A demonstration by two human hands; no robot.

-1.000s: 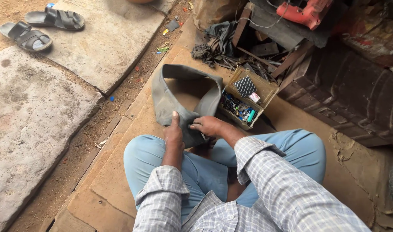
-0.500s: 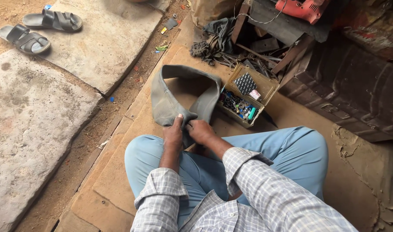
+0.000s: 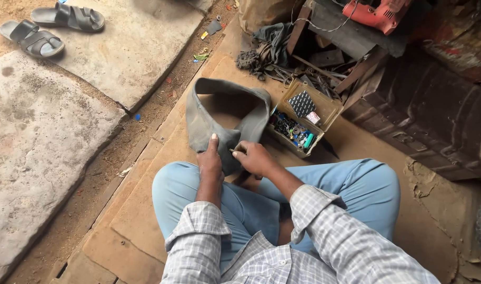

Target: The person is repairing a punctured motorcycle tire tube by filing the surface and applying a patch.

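We see soft, even daylight across the scene, brightest on the pale stone slabs (image 3: 67, 121) at left, which look slightly washed out. The upper right sinks into deep shade around the dark clutter (detail there is hard to read). Shadows are faint and diffuse; we notice no hard glare. Focus is fairly sharp at centre, while the checked shirt sleeves (image 3: 324, 242) nearest us look softer, with mild wide-angle stretching at the edges.
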